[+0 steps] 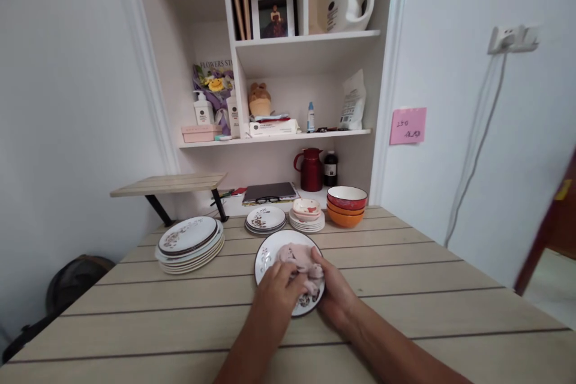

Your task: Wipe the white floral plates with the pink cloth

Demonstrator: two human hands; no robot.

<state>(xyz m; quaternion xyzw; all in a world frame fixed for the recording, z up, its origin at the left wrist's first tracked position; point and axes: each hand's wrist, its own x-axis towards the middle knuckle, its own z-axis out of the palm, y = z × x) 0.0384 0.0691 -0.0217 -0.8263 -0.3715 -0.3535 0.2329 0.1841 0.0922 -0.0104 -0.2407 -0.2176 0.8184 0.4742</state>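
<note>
A white plate [266, 252] with a dark rim and a brown floral print is tilted up in front of me, just above or on the table; I cannot tell which. My right hand [336, 291] grips its right edge, thumb on the face and fingers behind. Bunched on the plate's face is a pale pink cloth [299, 257]. My left hand [278, 289] presses on that cloth with curled fingers closed on it. Part of the plate's print is hidden under the cloth and fingers.
A large plate stack [191, 261] stands left, by a small raised shelf [171, 185]. Behind my hands are smaller plates [265, 218], little dishes [307, 222] and stacked bowls [346, 216]. A red jug [311, 171] stands farther back beneath the wall shelves [310, 41].
</note>
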